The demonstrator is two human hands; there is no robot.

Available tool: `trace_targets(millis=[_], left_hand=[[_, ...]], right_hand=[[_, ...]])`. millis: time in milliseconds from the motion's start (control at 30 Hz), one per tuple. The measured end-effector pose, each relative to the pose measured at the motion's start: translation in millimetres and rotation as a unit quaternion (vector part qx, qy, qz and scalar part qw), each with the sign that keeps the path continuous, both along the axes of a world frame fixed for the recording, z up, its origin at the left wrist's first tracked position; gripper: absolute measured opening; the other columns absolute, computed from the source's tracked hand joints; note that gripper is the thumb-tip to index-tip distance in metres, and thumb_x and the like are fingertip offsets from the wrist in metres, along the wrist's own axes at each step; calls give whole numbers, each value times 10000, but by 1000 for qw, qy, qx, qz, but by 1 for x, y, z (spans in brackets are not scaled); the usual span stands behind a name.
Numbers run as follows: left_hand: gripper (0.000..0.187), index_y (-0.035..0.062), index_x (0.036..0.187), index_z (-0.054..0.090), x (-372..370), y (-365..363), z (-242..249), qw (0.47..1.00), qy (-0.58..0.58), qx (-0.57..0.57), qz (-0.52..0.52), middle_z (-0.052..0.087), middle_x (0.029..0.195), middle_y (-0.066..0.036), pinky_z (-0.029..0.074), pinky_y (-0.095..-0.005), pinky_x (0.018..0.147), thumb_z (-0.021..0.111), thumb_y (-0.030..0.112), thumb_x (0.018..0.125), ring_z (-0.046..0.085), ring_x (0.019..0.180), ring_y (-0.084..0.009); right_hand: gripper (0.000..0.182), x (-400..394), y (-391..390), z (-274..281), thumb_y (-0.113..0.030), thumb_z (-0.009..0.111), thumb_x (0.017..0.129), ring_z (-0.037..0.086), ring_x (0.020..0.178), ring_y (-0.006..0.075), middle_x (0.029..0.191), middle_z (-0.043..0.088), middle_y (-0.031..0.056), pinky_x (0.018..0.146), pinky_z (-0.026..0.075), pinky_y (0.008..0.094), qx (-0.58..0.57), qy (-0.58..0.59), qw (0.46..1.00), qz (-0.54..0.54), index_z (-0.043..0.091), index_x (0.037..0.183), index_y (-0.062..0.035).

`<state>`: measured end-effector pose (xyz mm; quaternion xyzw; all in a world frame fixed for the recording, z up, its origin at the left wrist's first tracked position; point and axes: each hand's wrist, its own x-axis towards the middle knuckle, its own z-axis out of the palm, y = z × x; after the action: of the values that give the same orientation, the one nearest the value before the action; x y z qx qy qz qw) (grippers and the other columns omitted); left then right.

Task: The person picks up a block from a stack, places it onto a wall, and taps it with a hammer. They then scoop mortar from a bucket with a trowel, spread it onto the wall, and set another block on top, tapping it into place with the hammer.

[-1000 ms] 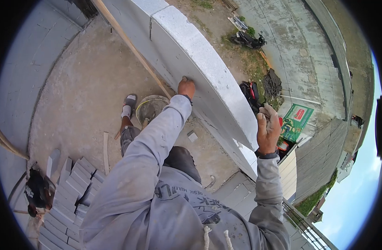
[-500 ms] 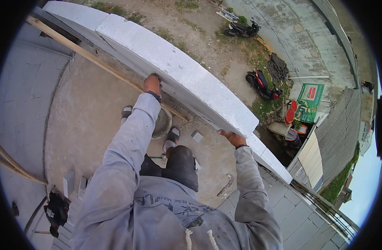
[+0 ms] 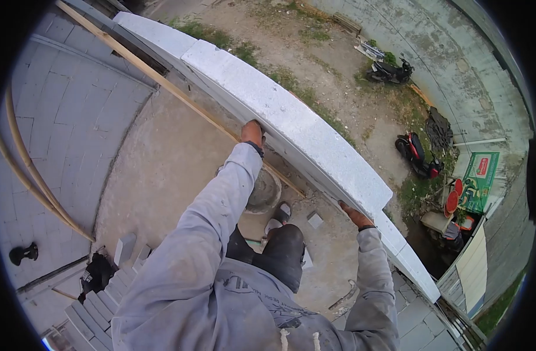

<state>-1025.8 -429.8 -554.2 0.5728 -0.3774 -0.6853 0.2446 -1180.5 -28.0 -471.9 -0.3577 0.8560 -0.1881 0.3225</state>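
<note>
A long pale block [image 3: 291, 123] lies along the top of a low grey wall. My left hand [image 3: 253, 132] is against the inner side of the wall, just under the block. Its fingers look curled; whatever they grip is hidden. Nearer the block's right end, my right hand [image 3: 355, 215] rests along the same inner side with its fingers stretched out and nothing visible in it. Between my left hand and my foot, a round bucket [image 3: 263, 193] of grey material stands on the floor, partly behind my sleeve.
A wooden batten [image 3: 157, 76] slants beside the wall. On the floor are a small grey block [image 3: 315, 220] and a curved tool [image 3: 344, 295]. Stacked blocks [image 3: 92, 316] stand at lower left, near a dark garment [image 3: 97, 274]. Motorbikes [image 3: 391, 71] are parked beyond the wall.
The view has swung, so the wall and floor appear farther right and lower. Both hands remain at the wall's inner side. The fingers of my right hand now lie straighter.
</note>
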Motion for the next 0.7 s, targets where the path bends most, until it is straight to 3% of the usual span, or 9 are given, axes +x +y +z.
trace_targets(millis=[100, 200, 267, 300, 367, 500, 567, 667, 700], left_hand=[[254, 44, 851, 598, 8, -14, -51, 996, -12, -82, -26, 658, 847, -110, 513, -353, 696, 723, 19, 632, 641, 806, -245], [221, 69, 899, 593, 0, 5, 7, 999, 0, -38, -22, 654, 898, -83, 483, -363, 728, 682, 110, 701, 627, 844, -223], [184, 107, 943, 589, -10, 22, 70, 984, 48, 127, 113, 635, 938, -37, 428, -355, 758, 553, 209, 794, 602, 884, -190], [184, 107, 943, 589, -12, 27, 81, 985, 47, 123, 116, 635, 938, -37, 428, -355, 758, 553, 209, 794, 602, 884, -190], [389, 141, 1188, 514, -11, 33, 92, 991, 32, 105, 73, 539, 1236, -60, 319, -427, 971, 375, 342, 885, 512, 1105, -229], [467, 102, 1218, 495, -5, 30, 85, 991, 57, 102, 68, 511, 1273, -89, 259, -445, 1017, 375, 388, 869, 469, 1167, -269], [660, 60, 1349, 341, 3, 24, 86, 991, 101, 81, -29, 375, 1374, -185, 152, -471, 1065, 345, 506, 863, 333, 1277, -349], [883, 45, 1425, 106, 8, 16, 106, 984, 119, 126, 27, 177, 1438, -266, 49, -481, 1083, 295, 665, 826, 173, 1332, -413], [883, 45, 1425, 106, 10, 12, 116, 984, 120, 126, 26, 177, 1438, -266, 49, -481, 1083, 295, 665, 826, 173, 1332, -413]], right_hand=[[537, 1, 0, 3, -467, 617, 765, 538, 1080, 310, 1139, 595, 140, 905, 429, 369, -21, 28, 999, 4, 578, 1152, -96], [525, 2, 1, 6, -452, 623, 767, 536, 1081, 313, 1141, 594, 140, 907, 429, 371, -42, -1, 999, -25, 580, 1150, -95], [520, 4, 0, 5, -446, 624, 768, 536, 1080, 314, 1142, 594, 138, 907, 428, 370, -50, 5, 998, -31, 580, 1149, -94], [515, 5, -2, 3, -441, 625, 770, 536, 1079, 315, 1143, 594, 136, 908, 427, 369, -57, 13, 998, -38, 580, 1148, -94], [514, 5, -2, -1, -442, 625, 770, 538, 1077, 315, 1143, 595, 134, 910, 425, 369, -65, 10, 997, -37, 582, 1144, -93], [521, 4, 2, -15, -452, 623, 770, 532, 1082, 320, 1156, 589, 129, 924, 415, 372, -61, 87, 994, 0, 578, 1151, -99], [528, 4, 0, -15, -456, 621, 772, 525, 1090, 323, 1168, 582, 126, 932, 409, 374, -51, 90, 995, 0, 570, 1162, -103], [538, 4, 5, -20, -460, 616, 778, 513, 1105, 328, 1189, 570, 122, 944, 399, 375, -32, 94, 995, 6, 557, 1182, -111], [541, 3, 6, -23, -461, 613, 780, 508, 1111, 330, 1198, 564, 119, 948, 395, 375, -26, 95, 995, 16, 551, 1190, -114]])
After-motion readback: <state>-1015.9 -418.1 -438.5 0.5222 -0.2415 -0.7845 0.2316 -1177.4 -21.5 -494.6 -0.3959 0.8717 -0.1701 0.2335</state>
